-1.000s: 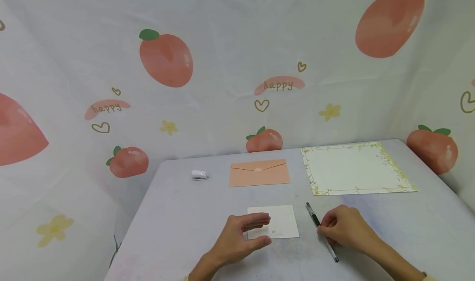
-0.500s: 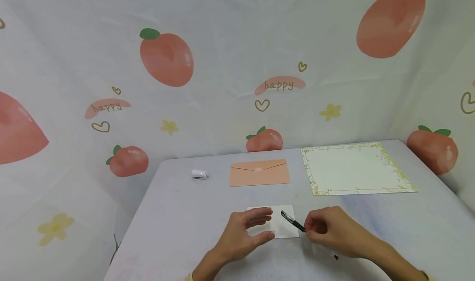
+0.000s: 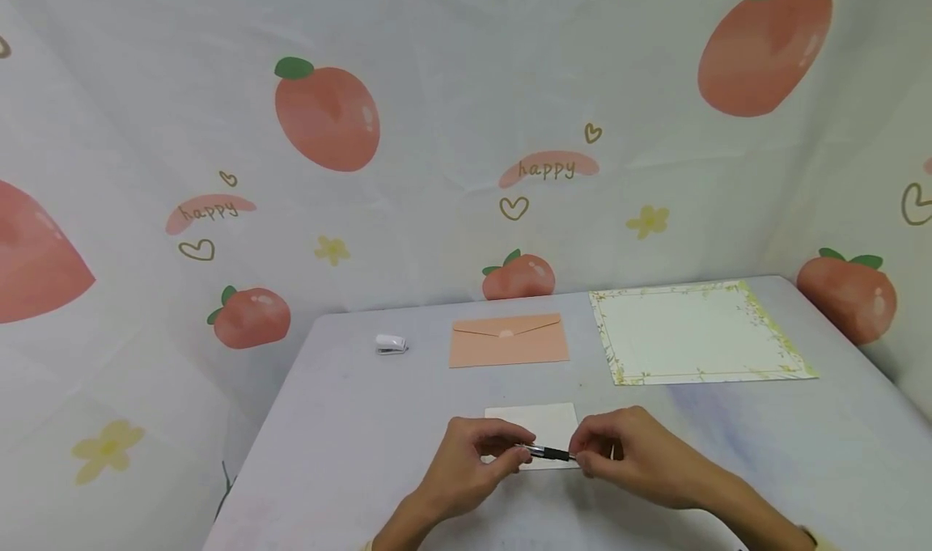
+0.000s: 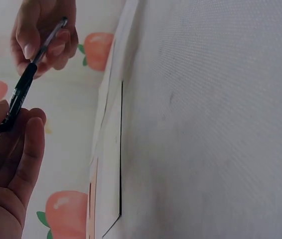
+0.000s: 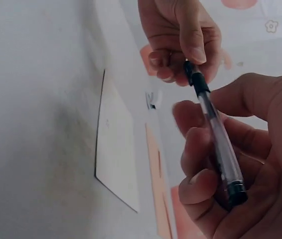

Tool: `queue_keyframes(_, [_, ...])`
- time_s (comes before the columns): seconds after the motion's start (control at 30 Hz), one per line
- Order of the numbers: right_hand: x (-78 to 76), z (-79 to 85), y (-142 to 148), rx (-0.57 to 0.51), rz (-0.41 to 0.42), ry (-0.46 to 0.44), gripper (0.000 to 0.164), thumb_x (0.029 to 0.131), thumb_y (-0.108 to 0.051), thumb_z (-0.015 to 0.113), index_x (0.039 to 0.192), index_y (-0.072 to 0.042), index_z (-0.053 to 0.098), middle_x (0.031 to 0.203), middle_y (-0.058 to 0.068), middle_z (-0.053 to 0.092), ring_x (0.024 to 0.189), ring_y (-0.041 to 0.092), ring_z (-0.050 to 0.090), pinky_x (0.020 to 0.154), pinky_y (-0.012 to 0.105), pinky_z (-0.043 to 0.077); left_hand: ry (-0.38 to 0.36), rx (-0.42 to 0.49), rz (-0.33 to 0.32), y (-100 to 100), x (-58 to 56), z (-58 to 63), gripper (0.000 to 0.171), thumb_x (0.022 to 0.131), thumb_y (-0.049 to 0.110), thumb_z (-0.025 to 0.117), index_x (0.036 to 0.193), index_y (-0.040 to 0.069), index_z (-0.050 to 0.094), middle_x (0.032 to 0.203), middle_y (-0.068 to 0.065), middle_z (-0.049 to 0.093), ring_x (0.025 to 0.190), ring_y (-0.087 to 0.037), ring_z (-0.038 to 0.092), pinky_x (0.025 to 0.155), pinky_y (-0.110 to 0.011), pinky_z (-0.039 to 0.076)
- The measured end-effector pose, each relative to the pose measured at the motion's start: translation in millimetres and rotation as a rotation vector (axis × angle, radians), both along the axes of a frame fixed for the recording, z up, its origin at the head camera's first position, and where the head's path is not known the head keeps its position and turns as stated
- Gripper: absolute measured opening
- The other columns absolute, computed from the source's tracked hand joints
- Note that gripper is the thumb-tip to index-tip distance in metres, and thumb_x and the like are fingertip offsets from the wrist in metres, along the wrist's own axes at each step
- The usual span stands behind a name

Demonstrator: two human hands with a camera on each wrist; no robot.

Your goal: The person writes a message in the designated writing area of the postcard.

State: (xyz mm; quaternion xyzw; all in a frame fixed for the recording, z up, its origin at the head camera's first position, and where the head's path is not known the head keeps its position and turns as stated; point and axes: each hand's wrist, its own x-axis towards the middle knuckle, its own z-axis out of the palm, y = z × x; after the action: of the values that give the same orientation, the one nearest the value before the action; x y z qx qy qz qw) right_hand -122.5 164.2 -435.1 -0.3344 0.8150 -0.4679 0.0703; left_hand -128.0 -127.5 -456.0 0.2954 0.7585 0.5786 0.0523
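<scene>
A slim pen (image 3: 553,454), with a clear barrel and black cap end, is held up level between both hands. My right hand (image 3: 641,458) grips its barrel between thumb and fingers; the barrel's rear runs back into the palm in the right wrist view. At the other end, my left hand (image 3: 473,462) pinches the cap tip with its thumb and fingertips. In the left wrist view the pen (image 4: 24,89) slants from one hand to the other. Beneath the hands, a small white card (image 3: 539,416) lies on the table, partly covered by them in the head view.
Behind the card lies a peach-coloured envelope (image 3: 510,350), flap side up. A small white stapler (image 3: 391,344) sits at the back left. At the back right is a large sheet of paper with a floral border (image 3: 699,332). A fruit-patterned curtain (image 3: 437,235) hangs behind the table.
My right hand has lifted the pen off the table and brought it left over the card, turning it level. The left hand's fingers have closed onto its cap end.
</scene>
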Motion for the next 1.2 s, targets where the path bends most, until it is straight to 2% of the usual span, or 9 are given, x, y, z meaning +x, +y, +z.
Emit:
queue_keyframes(0.07, [0.5, -2.6, 1, -0.019, -0.004, -0.040, 0.014, 0.101, -0.007, 0.072, 0.102, -0.021, 0.077, 0.079, -0.010, 0.073, 0.072, -0.001, 0.065, 0.063, 0.023, 0.055, 0.011, 0.005, 0.009, -2, 0.6, -0.4, 0.013, 0.100, 0.008, 0.079, 0.112, 0.004, 0.082, 0.103, -0.010, 0.084, 0.082, -0.026, 0.082, 0.078, -0.031, 0.068])
queue_keyframes(0.27, [0.5, -8.8, 8, -0.079, -0.036, -0.225, 0.012, 0.108, -0.019, 0.070, 0.108, -0.011, 0.079, 0.081, -0.004, 0.072, 0.071, 0.007, 0.065, 0.061, 0.026, 0.056, 0.043, 0.048, 0.030, -9, 2.7, 2.4, 0.016, 0.097, 0.001, 0.081, 0.111, 0.007, 0.082, 0.104, -0.012, 0.083, 0.093, -0.011, 0.081, 0.084, -0.034, 0.068])
queue_keyframes(0.4, [0.4, -9.6, 10, -0.105, -0.057, -0.267, 0.014, 0.107, -0.021, 0.072, 0.108, -0.009, 0.081, 0.080, 0.003, 0.071, 0.069, 0.005, 0.062, 0.058, 0.026, 0.055, -0.016, 0.039, 0.034, -12, 3.3, 7.0, 0.018, 0.096, 0.001, 0.081, 0.114, 0.006, 0.081, 0.107, -0.019, 0.082, 0.092, -0.011, 0.081, 0.085, -0.032, 0.068])
queue_keyframes(0.53, [1.0, -7.9, 8, -0.122, -0.074, -0.274, 0.014, 0.106, -0.020, 0.073, 0.109, -0.009, 0.081, 0.080, 0.007, 0.069, 0.067, 0.006, 0.061, 0.057, 0.026, 0.054, -0.095, -0.032, 0.043, -12, 3.9, 10.6, 0.019, 0.096, 0.004, 0.081, 0.115, 0.002, 0.082, 0.109, -0.015, 0.083, 0.087, -0.006, 0.078, 0.083, -0.025, 0.066])
queue_keyframes(0.73, [2.1, -9.4, 3, -0.166, -0.145, -0.359, 0.018, 0.105, -0.021, 0.074, 0.111, -0.005, 0.079, 0.087, 0.005, 0.070, 0.069, 0.008, 0.062, 0.060, 0.029, 0.056, -0.116, -0.087, 0.034, -13, 4.4, 9.9, 0.017, 0.096, 0.005, 0.081, 0.113, 0.003, 0.084, 0.106, -0.011, 0.084, 0.087, -0.004, 0.076, 0.079, -0.022, 0.065])
queue_keyframes(0.83, [4.4, -16.2, -1, -0.253, -0.204, -0.467, 0.024, 0.107, -0.021, 0.073, 0.116, 0.000, 0.076, 0.084, 0.003, 0.067, 0.070, 0.010, 0.061, 0.062, 0.030, 0.055, -0.111, -0.077, 0.027, -12, 4.6, 9.5, 0.016, 0.097, 0.004, 0.081, 0.113, 0.005, 0.084, 0.107, -0.012, 0.084, 0.089, -0.004, 0.076, 0.082, -0.023, 0.065])
queue_keyframes(0.93, [6.6, -23.3, -5, -0.389, -0.237, -0.606, 0.025, 0.109, -0.021, 0.069, 0.120, 0.001, 0.071, 0.084, 0.001, 0.065, 0.074, 0.012, 0.061, 0.066, 0.027, 0.054, -0.081, -0.067, 0.023, -11, 4.5, 9.9, 0.018, 0.096, 0.004, 0.081, 0.114, 0.003, 0.083, 0.108, -0.012, 0.083, 0.090, -0.004, 0.076, 0.084, -0.024, 0.066])
queue_keyframes(1.07, [7.7, -32.5, -11, -0.589, -0.169, -0.743, 0.013, 0.113, -0.015, 0.061, 0.116, -0.008, 0.072, 0.090, -0.001, 0.068, 0.080, 0.012, 0.062, 0.073, 0.023, 0.056, -0.047, -0.049, 0.015, -8, 4.4, 11.3, 0.019, 0.096, 0.003, 0.082, 0.115, -0.001, 0.081, 0.109, -0.012, 0.083, 0.091, -0.003, 0.076, 0.085, -0.026, 0.066])
queue_keyframes(1.2, [9.5, -40.4, -19, -0.681, -0.069, -0.808, 0.018, 0.114, -0.011, 0.056, 0.114, -0.016, 0.073, 0.093, -0.003, 0.071, 0.081, 0.010, 0.067, 0.077, 0.023, 0.061, -0.025, -0.028, 0.001, -5, 5.0, 11.8, 0.019, 0.095, -0.001, 0.081, 0.114, -0.001, 0.081, 0.107, -0.011, 0.083, 0.090, -0.003, 0.076, 0.085, -0.028, 0.067])
